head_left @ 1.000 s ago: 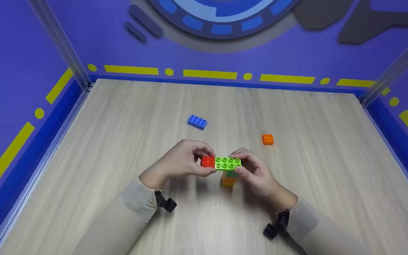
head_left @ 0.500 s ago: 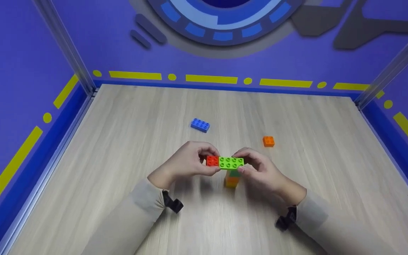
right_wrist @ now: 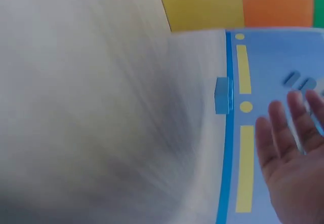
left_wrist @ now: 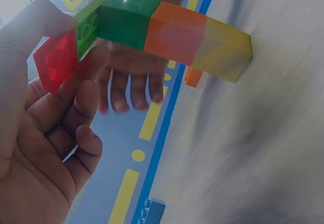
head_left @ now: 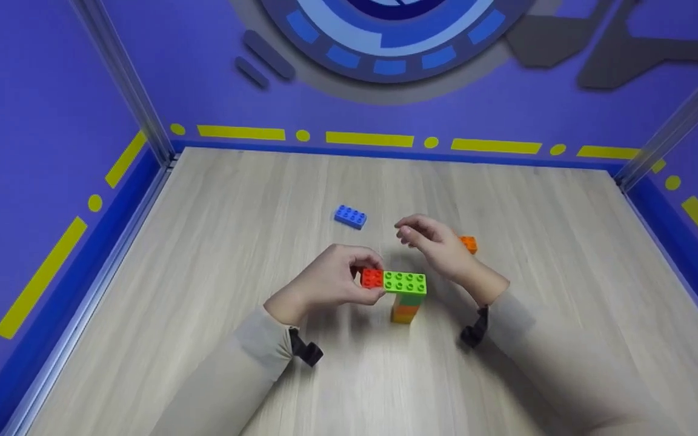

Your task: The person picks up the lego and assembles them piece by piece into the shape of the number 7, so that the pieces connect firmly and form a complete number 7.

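Note:
My left hand pinches a small red brick between thumb and fingers, at the left end of a light green brick. That light green brick tops an upright stack and overhangs it to the left. Below it, in the left wrist view, come a dark green brick, an orange brick and a yellow brick at the base. Whether the red brick is joined to the light green one, I cannot tell. My right hand is off the stack, behind and right of it, holding nothing, fingers extended in the right wrist view.
A blue brick lies farther back on the wooden table. Partly hidden behind my right hand is a loose orange brick. Blue-purple panels with yellow marks border the table at the back and sides.
My right hand has let go of the light green brick and moved back, away from the stack. The left hand keeps its pinch on the red brick. The head view has shifted slightly.

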Demonstrator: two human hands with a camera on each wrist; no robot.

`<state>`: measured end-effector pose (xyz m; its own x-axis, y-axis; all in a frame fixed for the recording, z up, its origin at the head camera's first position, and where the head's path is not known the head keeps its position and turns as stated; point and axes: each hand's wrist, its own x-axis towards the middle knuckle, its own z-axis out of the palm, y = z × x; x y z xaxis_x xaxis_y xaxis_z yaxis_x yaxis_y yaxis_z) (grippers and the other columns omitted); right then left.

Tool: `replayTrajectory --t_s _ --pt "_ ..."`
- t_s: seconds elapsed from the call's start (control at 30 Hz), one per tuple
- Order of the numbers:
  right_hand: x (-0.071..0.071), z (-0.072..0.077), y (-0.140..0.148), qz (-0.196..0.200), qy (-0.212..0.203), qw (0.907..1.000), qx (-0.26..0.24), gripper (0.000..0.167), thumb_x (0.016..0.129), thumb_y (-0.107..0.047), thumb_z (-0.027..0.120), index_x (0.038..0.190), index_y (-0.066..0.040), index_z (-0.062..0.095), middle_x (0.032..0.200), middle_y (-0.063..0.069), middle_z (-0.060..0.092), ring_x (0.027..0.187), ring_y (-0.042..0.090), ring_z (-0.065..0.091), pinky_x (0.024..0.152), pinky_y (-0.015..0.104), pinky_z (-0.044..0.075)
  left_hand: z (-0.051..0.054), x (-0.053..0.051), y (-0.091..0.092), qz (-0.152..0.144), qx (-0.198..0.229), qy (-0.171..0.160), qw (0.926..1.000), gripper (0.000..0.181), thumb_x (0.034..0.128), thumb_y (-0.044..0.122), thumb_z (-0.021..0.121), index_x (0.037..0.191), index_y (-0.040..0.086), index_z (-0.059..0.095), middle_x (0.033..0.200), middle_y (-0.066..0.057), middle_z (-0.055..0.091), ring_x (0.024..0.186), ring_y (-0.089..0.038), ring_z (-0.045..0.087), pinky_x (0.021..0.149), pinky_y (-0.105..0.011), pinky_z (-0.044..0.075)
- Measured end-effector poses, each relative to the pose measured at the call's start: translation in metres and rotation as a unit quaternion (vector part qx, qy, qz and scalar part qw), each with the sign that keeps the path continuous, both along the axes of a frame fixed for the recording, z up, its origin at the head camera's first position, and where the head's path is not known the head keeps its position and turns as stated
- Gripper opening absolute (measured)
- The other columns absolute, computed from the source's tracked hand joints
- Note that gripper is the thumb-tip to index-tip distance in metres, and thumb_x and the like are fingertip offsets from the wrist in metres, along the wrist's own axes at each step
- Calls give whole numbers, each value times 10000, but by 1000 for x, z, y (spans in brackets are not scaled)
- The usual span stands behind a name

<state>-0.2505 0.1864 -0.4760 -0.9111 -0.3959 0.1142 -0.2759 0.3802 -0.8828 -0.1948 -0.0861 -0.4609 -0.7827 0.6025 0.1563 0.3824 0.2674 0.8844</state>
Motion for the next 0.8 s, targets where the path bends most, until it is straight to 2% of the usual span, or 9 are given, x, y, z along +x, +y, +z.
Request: replayTrajectory --t_s 0.07,0.17,0.43,0.6,0.8 --pt "-13 -3 -7 -314 162 9989 308 373 1165 -311 639 1423 -51 711 1338 214 741 1191 279 671 1078 368 557 0 0 0 35 -26 15 10000 229 885 162 880 1096 118 800 950 62 765 859 -74 623 783 -236 501" --pt "-30 -7 -17 -653 375 9959 498 371 1140 -284 671 1420 -44 710 1305 159 746 1183 294 655 1089 445 538 0 -1 1 49 -74 69 9999 229 884 158 878 1093 119 792 944 64 749 866 -71 619 791 -237 500" --pt "-64 -13 -39 -1019 492 9914 654 361 1099 -208 697 1404 -14 714 1297 187 726 1179 341 662 1069 492 561 -5 -1 4 -18 -144 241 9996 247 882 166 874 1099 111 769 959 46 744 865 -55 614 781 -218 495" --pt "-79 -17 -53 -950 287 9906 943 419 1083 -236 744 1453 -42 714 1379 176 702 1268 356 652 1116 528 554 -3 -1 2 -6 -140 259 9996 250 878 180 865 1096 102 770 942 57 734 842 -38 595 764 -206 469" --pt "-85 -24 -67 -487 234 9893 1356 499 1035 -296 832 1448 -31 745 1439 166 724 1326 357 679 1194 543 545 -3 -2 0 -39 -182 300 9994 237 887 182 862 1093 122 761 935 68 733 838 -31 588 769 -241 476"
